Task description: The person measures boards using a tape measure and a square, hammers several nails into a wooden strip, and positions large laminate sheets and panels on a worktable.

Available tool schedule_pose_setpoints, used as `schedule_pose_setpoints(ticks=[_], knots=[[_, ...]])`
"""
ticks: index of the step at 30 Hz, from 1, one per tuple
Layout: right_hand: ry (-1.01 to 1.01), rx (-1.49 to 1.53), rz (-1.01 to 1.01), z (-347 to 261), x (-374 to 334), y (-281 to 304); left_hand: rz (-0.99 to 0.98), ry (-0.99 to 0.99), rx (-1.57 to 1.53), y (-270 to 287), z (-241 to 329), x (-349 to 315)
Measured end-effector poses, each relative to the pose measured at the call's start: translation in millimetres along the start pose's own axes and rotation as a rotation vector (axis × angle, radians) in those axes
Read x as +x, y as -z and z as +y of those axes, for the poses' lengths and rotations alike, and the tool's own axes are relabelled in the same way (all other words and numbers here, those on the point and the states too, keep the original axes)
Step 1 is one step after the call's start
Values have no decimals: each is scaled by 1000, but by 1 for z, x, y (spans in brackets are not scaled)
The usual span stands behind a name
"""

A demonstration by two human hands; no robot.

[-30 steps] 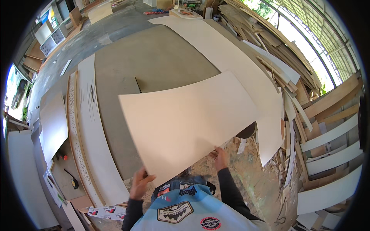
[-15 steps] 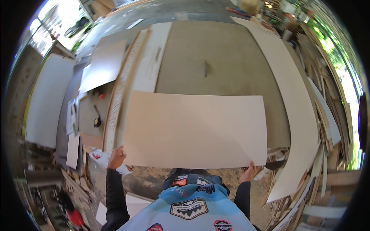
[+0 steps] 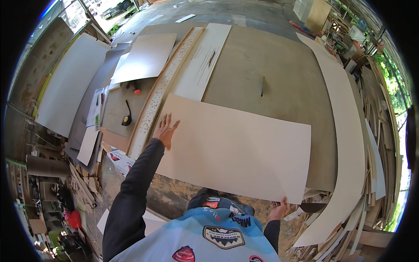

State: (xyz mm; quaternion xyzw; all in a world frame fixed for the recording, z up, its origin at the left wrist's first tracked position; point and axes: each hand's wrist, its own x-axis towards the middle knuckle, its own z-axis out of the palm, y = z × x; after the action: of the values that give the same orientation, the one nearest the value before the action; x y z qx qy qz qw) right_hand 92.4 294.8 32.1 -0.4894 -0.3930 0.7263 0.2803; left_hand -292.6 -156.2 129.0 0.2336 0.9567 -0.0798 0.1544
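Observation:
A large pale rectangular panel (image 3: 235, 150) lies across the near part of the worktable, its near edge toward my body. My left hand (image 3: 165, 132) rests on the panel's left end, fingers spread and holding nothing. At the near right corner, my right hand (image 3: 278, 209) grips the panel's edge, with the thumb on top and the other fingers partly hidden beneath. Left of the panel runs a long narrow wood-edged frame (image 3: 157, 87), with a white board (image 3: 209, 65) beside it.
A tape measure (image 3: 126, 119) and a red-and-black tool (image 3: 135, 89) lie left of the frame, near a glossy sheet (image 3: 146, 56). A slim dark slot or rod (image 3: 262, 86) marks the brown tabletop (image 3: 279, 65). Along the right runs a long pale strip (image 3: 345, 131), beside stacked wood offcuts (image 3: 379, 126).
My left hand has let go of the near left corner and moved forward onto the panel's top. My right hand keeps its grip. The view has turned, so the panel appears tilted.

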Motion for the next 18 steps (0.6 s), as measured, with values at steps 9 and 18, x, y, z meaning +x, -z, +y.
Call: schedule_pose_setpoints(ticks=[9, 18], knots=[[0, -30, -13, 13, -22, -26, -286, 10, -47, -52, -58, 85], [63, -89, 46, 7, -25, -57, -249, -60, -137, -22, -61, 100]])
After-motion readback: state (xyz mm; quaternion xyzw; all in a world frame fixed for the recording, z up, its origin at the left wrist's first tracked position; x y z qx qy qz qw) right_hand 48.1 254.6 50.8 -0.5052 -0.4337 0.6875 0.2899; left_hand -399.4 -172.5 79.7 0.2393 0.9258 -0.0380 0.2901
